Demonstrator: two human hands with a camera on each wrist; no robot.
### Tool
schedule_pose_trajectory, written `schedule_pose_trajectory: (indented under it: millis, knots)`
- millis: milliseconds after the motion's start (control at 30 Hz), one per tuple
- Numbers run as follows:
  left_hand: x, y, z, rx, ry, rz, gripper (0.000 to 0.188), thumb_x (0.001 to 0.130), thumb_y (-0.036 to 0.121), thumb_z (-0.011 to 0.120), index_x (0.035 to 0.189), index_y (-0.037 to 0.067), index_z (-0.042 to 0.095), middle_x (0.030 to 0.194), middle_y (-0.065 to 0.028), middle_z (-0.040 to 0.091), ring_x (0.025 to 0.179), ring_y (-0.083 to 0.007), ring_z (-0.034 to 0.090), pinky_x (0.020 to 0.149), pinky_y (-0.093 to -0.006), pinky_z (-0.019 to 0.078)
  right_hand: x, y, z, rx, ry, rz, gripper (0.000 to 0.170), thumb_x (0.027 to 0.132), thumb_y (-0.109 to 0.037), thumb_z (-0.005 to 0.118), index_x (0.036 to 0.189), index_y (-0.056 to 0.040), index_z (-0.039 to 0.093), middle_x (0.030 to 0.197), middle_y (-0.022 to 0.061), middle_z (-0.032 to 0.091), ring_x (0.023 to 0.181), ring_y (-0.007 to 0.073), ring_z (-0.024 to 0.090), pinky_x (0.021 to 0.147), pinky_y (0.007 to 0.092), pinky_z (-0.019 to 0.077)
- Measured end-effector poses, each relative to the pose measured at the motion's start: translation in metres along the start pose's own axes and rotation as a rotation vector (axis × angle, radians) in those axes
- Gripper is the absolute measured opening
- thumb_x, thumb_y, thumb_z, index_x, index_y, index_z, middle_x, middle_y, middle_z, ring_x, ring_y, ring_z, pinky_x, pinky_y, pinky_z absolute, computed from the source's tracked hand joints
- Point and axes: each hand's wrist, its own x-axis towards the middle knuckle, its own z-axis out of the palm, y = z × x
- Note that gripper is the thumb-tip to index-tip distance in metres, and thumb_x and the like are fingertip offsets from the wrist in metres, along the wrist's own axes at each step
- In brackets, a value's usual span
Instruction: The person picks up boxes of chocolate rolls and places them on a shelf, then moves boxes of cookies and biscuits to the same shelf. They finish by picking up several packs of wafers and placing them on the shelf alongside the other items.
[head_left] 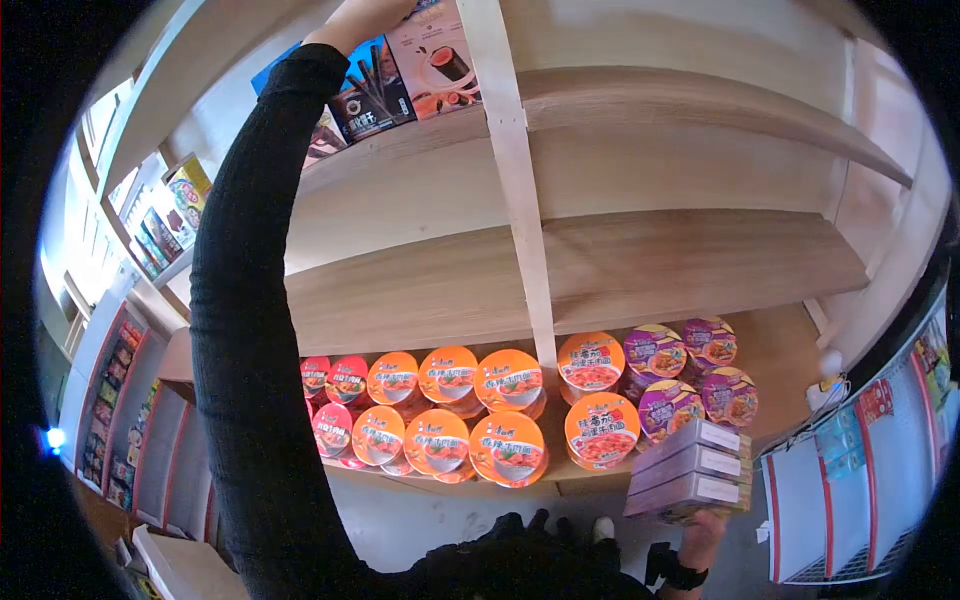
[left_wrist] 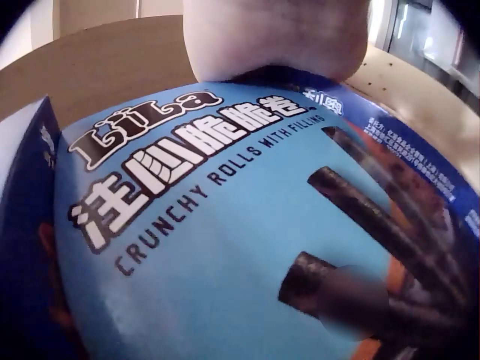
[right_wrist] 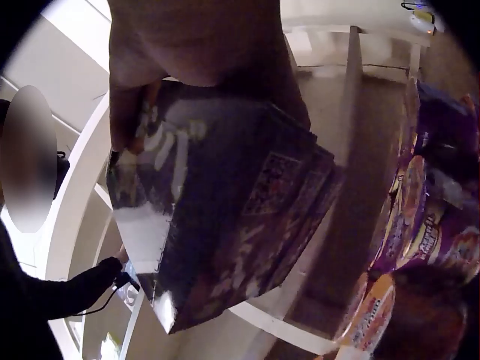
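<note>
High on the upper left shelf, my left hand (head_left: 370, 20) is at the top edge of a blue crunchy rolls box (left_wrist: 202, 225); its fingers are hidden in both views. A pink box (head_left: 432, 65) with a dark filled roll pictured on it stands beside the blue one. Low at the right, my right hand (head_left: 703, 530) grips a stack of three purple boxes (head_left: 680, 475) from below. Seen from the right wrist, the hand (right_wrist: 202, 45) wraps over one end of these dark-looking boxes (right_wrist: 225, 202).
Orange-lidded instant noodle tubs (head_left: 507, 447) line the bottom shelf, with red-lidded ones (head_left: 332, 428) to the left and purple ones (head_left: 670, 405) near the boxes. A white upright post (head_left: 510, 170) divides the wooden shelves (head_left: 690, 265). A wire rack (head_left: 850, 500) stands at the right.
</note>
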Motion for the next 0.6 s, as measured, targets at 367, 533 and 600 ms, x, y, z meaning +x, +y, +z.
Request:
schedule_pose_trajectory:
  millis: [367, 533, 600]
  knots:
    - [-0.003, 0.004, -0.006, 0.083, 0.004, 0.005, 0.016, 0.087, 0.018, 0.047, 0.084, 0.003, 0.051, 0.063, -0.0116, 0.053, 0.06, -0.0311, 0.056, 0.054, -0.043, 0.0438, 0.016, 0.013, -0.003, 0.089, -0.118, -0.137, 0.075, 0.059, -0.016, 0.072, 0.127, -0.0004, 0.042, 0.117, 0.0099, 0.054, 0.107, 0.0259, 0.054, 0.092, 0.0378, 0.0446]
    - [-0.007, -0.004, -0.001, 0.056, -0.049, 0.014, 0.013, 0.085, 0.017, 0.048, 0.084, 0.004, 0.05, 0.062, -0.0113, 0.052, 0.059, -0.0299, 0.056, 0.054, -0.0422, 0.0439, 0.021, 0.016, -0.015, 0.073, -0.113, -0.12, 0.075, 0.059, -0.014, 0.07, 0.127, -0.0014, 0.041, 0.118, 0.0095, 0.054, 0.108, 0.0258, 0.053, 0.092, 0.0371, 0.0444]
    - [-0.006, 0.0, -0.006, 0.059, -0.068, -0.027, 0.013, 0.085, 0.017, 0.048, 0.082, 0.004, 0.049, 0.063, -0.0127, 0.053, 0.061, -0.0315, 0.057, 0.055, -0.043, 0.0441, 0.027, 0.019, -0.017, 0.086, -0.134, -0.113, 0.075, 0.059, -0.013, 0.07, 0.127, -0.0016, 0.041, 0.118, 0.0095, 0.053, 0.108, 0.0258, 0.053, 0.092, 0.0369, 0.0443]
